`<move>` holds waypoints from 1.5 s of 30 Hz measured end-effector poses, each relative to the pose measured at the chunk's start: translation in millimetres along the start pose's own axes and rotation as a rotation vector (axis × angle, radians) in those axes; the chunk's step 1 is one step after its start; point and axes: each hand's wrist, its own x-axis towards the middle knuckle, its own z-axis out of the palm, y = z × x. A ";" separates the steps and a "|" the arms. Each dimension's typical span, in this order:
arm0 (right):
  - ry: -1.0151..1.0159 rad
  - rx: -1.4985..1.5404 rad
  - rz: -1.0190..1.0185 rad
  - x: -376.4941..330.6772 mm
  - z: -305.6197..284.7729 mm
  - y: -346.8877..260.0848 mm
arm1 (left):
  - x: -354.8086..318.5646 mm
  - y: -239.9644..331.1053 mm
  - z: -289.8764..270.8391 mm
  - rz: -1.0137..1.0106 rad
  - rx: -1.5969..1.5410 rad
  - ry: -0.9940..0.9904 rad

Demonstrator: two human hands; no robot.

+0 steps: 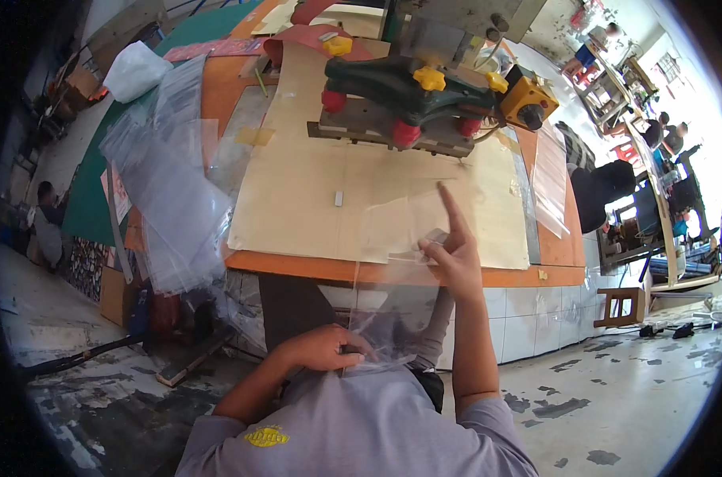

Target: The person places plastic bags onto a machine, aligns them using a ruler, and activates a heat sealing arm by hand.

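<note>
So, L hand [329, 350] grips thin, clear film [385, 314] nr flat sheet [297, 211].

Clear plastic film [394, 306], lower edge (see-through, glinting) indistinct.

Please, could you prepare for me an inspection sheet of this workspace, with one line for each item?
Surface: cream sheet on the orange table, under a green machine head.
Job's things: clear plastic film, reaching over the near table edge.
Clutter: loose clear plastic bags at left; small white piece on the sheet.
Left hand: at the film's near end; grip unclear.
Right hand: at the film's far part; grip unclear.
Cables: black cable or hose at lower left; black plugs on the floor at right.
Surroundings: wooden stool at right; other people farther off.
</note>
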 end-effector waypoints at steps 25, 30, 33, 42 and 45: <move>0.869 -0.237 -0.872 -20.8 -173.8 -105.8 | 0.6 73.3 -26.1 0.409 -0.355 0.564; 0.986 -0.653 -0.455 -22.5 -173.0 -21.0 | -77.2 70.5 -109.9 0.147 0.265 1.158; 0.935 -0.768 -0.241 -13.9 -155.3 32.4 | -93.5 32.0 -154.6 0.184 0.560 1.476; 0.993 -1.490 -0.044 -31.6 -101.6 64.8 | -300.8 -217.7 -194.4 -1.181 0.478 2.198; 1.074 -1.432 -0.145 -42.5 -92.9 69.8 | -324.4 -251.3 -186.8 -0.918 0.052 2.024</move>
